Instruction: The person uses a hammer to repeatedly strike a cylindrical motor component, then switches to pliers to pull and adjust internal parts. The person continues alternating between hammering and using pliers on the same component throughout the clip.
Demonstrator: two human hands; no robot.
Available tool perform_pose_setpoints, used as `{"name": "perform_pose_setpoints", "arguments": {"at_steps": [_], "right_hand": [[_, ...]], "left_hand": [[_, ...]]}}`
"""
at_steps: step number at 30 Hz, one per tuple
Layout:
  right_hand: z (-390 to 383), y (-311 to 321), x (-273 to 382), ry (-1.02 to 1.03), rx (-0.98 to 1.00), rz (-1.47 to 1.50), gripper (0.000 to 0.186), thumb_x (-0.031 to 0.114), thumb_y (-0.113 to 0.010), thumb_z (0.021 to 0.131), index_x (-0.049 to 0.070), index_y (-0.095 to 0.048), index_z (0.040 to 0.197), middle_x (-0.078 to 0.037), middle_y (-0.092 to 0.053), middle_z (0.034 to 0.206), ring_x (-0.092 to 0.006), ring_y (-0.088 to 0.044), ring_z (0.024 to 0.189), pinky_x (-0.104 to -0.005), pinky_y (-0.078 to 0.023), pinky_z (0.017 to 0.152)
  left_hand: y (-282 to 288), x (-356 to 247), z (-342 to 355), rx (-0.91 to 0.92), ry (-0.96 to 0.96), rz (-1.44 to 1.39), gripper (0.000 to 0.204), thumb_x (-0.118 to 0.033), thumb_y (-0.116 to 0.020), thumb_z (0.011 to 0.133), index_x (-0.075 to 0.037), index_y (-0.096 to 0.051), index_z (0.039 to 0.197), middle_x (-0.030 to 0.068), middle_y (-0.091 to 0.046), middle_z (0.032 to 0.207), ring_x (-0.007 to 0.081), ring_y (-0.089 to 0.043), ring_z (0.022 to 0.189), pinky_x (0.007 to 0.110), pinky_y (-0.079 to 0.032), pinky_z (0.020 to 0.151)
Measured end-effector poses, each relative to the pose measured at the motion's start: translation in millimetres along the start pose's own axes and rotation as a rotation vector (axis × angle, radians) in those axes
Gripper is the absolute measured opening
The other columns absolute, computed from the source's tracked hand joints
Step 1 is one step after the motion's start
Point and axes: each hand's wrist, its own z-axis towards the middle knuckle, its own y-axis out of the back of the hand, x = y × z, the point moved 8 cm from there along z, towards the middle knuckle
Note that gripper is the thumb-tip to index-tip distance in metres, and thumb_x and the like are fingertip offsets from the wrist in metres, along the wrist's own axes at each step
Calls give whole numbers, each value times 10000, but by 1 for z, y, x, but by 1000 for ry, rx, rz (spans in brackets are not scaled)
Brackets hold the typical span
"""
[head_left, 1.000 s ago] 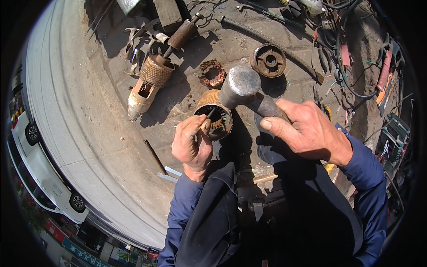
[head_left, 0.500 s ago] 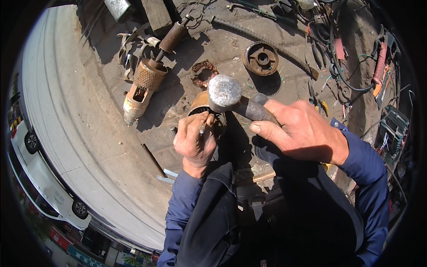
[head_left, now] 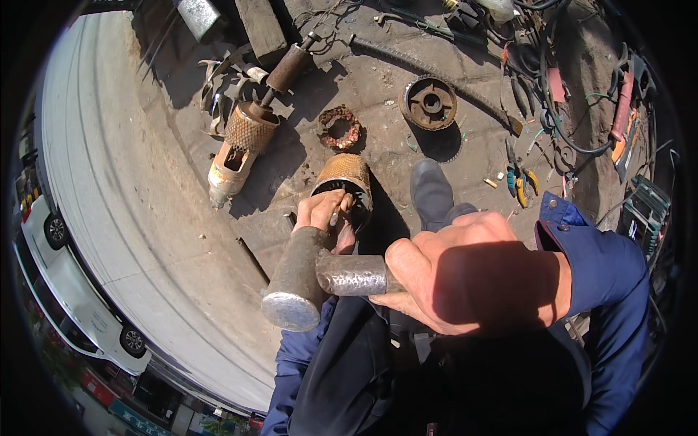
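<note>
My right hand (head_left: 465, 272) is closed round the shaft of a heavy steel hammer (head_left: 294, 280). The hammer's head is raised close in front of my left forearm and hides part of it. At the mouth of a rusty, textured metal cylinder (head_left: 345, 171), the fingers of my left hand (head_left: 320, 211) pinch a thin metal rod (head_left: 334, 216). Its far end is out of sight inside the cylinder. Just beyond lies a ring of copper-coloured windings (head_left: 339, 128).
A rusty motor part with a shaft (head_left: 251, 138) lies to the left. Ahead right stand a round rusty end cap (head_left: 430, 103) and a long ribbed bar (head_left: 436, 76). Pliers (head_left: 520, 182) and cables lie on the right. A white car (head_left: 80, 283) is on the road at far left.
The hammer has swung back from above the cylinder, toward me and leftward, and my right hand has come nearer. My left hand stays at the cylinder with the rod.
</note>
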Motion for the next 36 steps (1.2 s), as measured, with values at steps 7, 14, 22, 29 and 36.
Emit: {"name": "perform_pose_setpoints", "arguments": {"at_steps": [7, 14, 22, 29, 36], "right_hand": [[8, -14, -22, -70, 98, -13, 353, 271, -745, 999, 18, -542, 857, -116, -488, 516, -273, -551, 380, -445, -398, 376], [-3, 3, 4, -15, -10, 75, 321, 309, -863, 833, 61, -671, 898, -74, -633, 651, -270, -680, 546, -399, -507, 516], [-17, -23, -42, -210, 71, 118, 437, 366, -766, 995, -1, -582, 847, -210, -579, 535, -423, -661, 512, -511, -465, 446], [-38, -42, -108, -667, 38, 395, 440, 397, -687, 1053, -12, -646, 896, -260, -653, 690, -483, -684, 661, -527, -518, 601], [-58, -65, -141, -852, 70, 504, 477, 423, -633, 1064, -39, -703, 966, -229, -652, 750, -389, -660, 708, -495, -510, 696]], "left_hand": [[-4, 16, -5, 28, 206, -191, 256, 30, -814, 923, -51, -761, 1160, 67, -745, 1134, 185, -745, 951, 303, -588, 828], [-3, -4, 6, -40, 2, 47, 228, 22, -807, 909, -22, -752, 1125, 135, -742, 1062, 231, -770, 925, 317, -609, 827], [0, 1, 8, 42, 108, -101, 266, 20, -838, 852, -20, -790, 1110, 89, -767, 1092, 213, -761, 956, 332, -605, 844], [31, -43, 35, -13, -125, 53, 208, 15, -830, 878, -22, -768, 1073, 131, -787, 971, 268, -792, 858, 339, -630, 749], [52, -28, 30, -106, 11, 9, 93, -36, -770, 1010, -8, -693, 1053, 120, -785, 975, 226, -732, 862, 316, -592, 779]]}}
